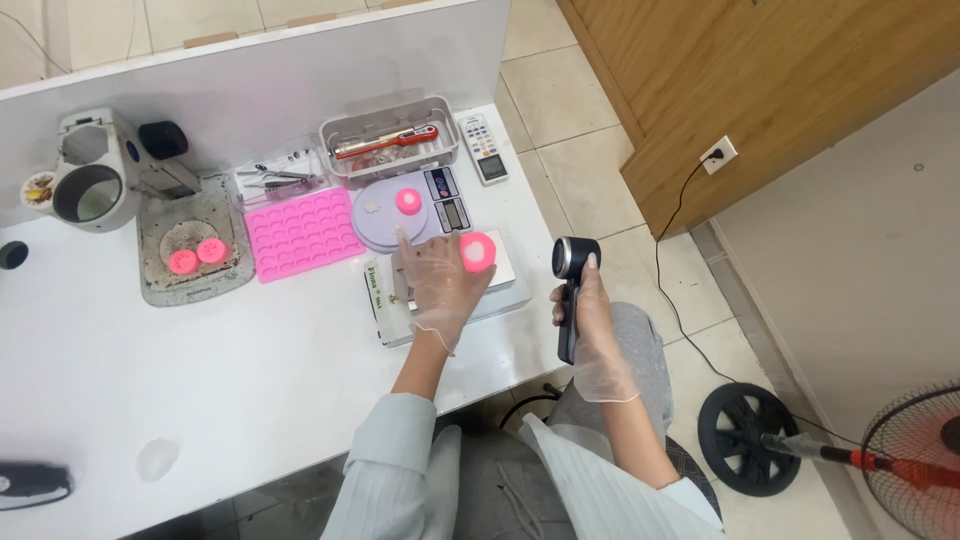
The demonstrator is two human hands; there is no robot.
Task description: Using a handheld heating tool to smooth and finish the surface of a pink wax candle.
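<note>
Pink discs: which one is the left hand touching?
The pink disc on the flat scale, under the left hand; one sits on the round scale, two on the microscope tray.

Illumination is bright, even and diffuse; the source itself lies outside the view. The white desk [220, 370] is close to overexposed, with surface detail washed out across its middle. Shadows are soft and short: a faint one lies under the left hand [445, 275], and a darker band runs beneath the desk's near edge. The pink mould [300, 232] and pink discs [196, 256] appear oversaturated, almost glowing. Focus is acceptable at centre, with overall softness and compression smear. Wide-angle distortion bends the partition [300, 75] and desk edges. The fan [915, 455] at the lower right corner is stretched and slightly blurred.
</note>
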